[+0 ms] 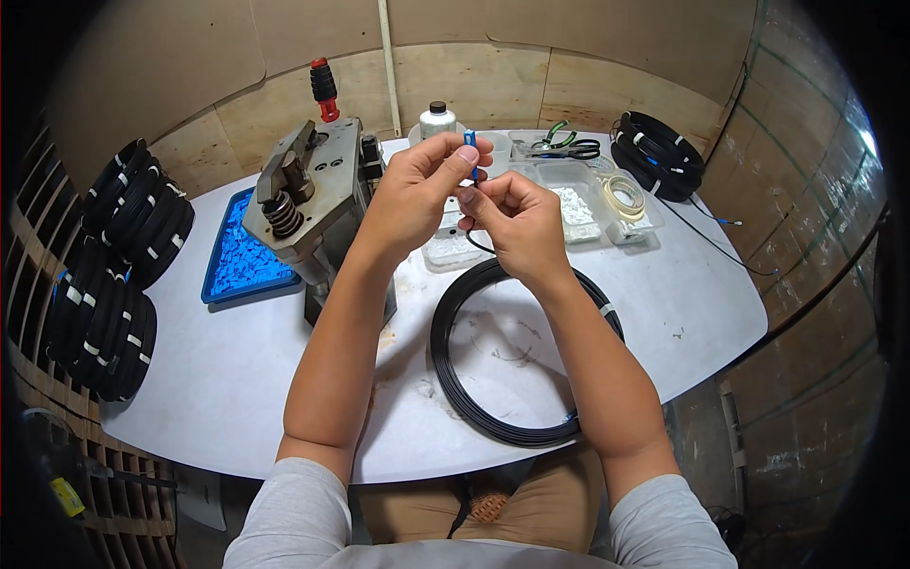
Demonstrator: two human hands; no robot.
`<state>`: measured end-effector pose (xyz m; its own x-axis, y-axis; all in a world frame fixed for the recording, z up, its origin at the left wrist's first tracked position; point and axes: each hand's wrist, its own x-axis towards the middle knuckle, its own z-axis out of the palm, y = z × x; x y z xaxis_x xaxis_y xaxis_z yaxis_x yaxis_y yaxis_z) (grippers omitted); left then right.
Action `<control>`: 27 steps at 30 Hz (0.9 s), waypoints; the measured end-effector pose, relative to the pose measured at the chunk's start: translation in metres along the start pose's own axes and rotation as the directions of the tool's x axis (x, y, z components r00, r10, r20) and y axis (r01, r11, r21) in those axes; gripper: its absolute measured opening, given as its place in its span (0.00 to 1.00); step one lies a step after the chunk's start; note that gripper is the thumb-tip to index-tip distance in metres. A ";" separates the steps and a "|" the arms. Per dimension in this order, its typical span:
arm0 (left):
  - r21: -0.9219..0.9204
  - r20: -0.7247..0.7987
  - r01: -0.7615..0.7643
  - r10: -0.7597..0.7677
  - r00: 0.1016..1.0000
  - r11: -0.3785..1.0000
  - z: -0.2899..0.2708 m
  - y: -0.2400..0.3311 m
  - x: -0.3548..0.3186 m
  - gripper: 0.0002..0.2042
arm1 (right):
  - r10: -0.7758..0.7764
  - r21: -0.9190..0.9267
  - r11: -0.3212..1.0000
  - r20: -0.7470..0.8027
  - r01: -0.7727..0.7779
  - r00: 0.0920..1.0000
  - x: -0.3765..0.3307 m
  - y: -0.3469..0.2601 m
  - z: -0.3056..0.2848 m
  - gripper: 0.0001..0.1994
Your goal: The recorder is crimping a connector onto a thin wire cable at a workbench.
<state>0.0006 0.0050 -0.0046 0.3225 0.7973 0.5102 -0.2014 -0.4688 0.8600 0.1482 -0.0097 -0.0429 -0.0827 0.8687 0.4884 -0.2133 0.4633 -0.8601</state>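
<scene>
My left hand (417,194) is raised over the middle of the table, pinching a small blue cable connector (469,139) between thumb and fingers. Just below it, my right hand (523,228) is closed on the black cable (479,244) close to the connector. This cable runs down toward a large coil of black cable (445,375), which lies flat on the table under my right forearm. A white tie wraps the coil's right side. The exact joint between connector and cable is partly covered by my fingers.
A metal press (327,175) with a red-and-black handle stands left, beside a blue tray (210,284) of small blue parts. More cable coils (142,213) sit far left and at the back right (654,156). Behind my hands are a bottle (437,121), tape roll (623,196), pliers (559,142) and clear boxes.
</scene>
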 end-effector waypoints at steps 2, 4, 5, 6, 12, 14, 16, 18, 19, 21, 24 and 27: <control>0.003 -0.001 0.010 -0.010 1.000 1.000 0.001 -0.001 0.001 0.15 | -0.009 0.009 1.000 -0.001 0.009 1.000 0.000 0.000 -0.001 0.06; 0.008 -0.003 0.021 -0.021 1.000 1.000 0.002 -0.002 0.001 0.15 | -0.017 0.020 1.000 -0.001 0.017 1.000 0.000 0.000 -0.001 0.06; 0.025 0.002 0.015 -0.015 1.000 1.000 0.001 -0.003 0.001 0.15 | -0.004 0.011 1.000 -0.006 0.004 1.000 0.000 0.000 -0.001 0.06; 0.041 0.007 0.009 -0.010 1.000 0.999 0.001 -0.003 0.001 0.15 | 0.010 0.003 1.000 -0.010 -0.010 1.000 0.000 0.000 -0.001 0.06; 0.025 -0.041 -0.025 0.026 0.999 0.999 0.004 0.004 0.000 0.13 | 0.025 0.028 0.999 0.058 -0.026 0.998 0.001 -0.001 -0.003 0.06; 0.005 -0.008 0.010 -0.009 1.000 1.000 0.000 0.002 0.000 0.12 | 0.040 0.039 0.998 0.083 -0.044 0.996 0.001 -0.003 -0.003 0.06; -0.015 0.027 0.043 -0.043 0.999 0.999 -0.001 0.002 -0.001 0.11 | 0.055 0.049 0.997 0.108 -0.061 0.993 0.001 -0.003 -0.003 0.07; -0.035 0.045 0.091 -0.089 0.995 0.995 0.000 0.004 -0.001 0.11 | 0.055 0.012 0.998 0.117 -0.056 0.992 0.000 -0.003 -0.004 0.08; -0.034 0.044 0.092 -0.090 0.995 0.995 0.000 0.003 -0.001 0.11 | 0.055 0.014 0.998 0.118 -0.057 0.991 0.000 -0.003 -0.003 0.08; 0.017 -0.021 -0.020 0.020 1.000 1.000 0.001 0.001 -0.001 0.11 | 0.073 0.006 0.997 0.130 -0.075 0.989 0.000 -0.004 -0.002 0.08; -0.019 -0.011 0.041 -0.042 0.999 0.999 -0.001 0.004 -0.001 0.10 | 0.070 -0.027 0.997 0.137 -0.067 0.988 0.000 -0.007 -0.004 0.08; -0.026 0.063 0.112 -0.110 0.992 0.993 -0.004 0.007 -0.002 0.10 | 0.077 -0.084 0.994 0.111 -0.067 0.991 0.000 -0.008 -0.005 0.09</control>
<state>-0.0049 0.0017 0.0006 0.4002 0.8188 0.4116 -0.1880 -0.3663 0.9113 0.1547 -0.0125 -0.0364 -0.2067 0.8767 0.4345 -0.1249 0.4168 -0.9004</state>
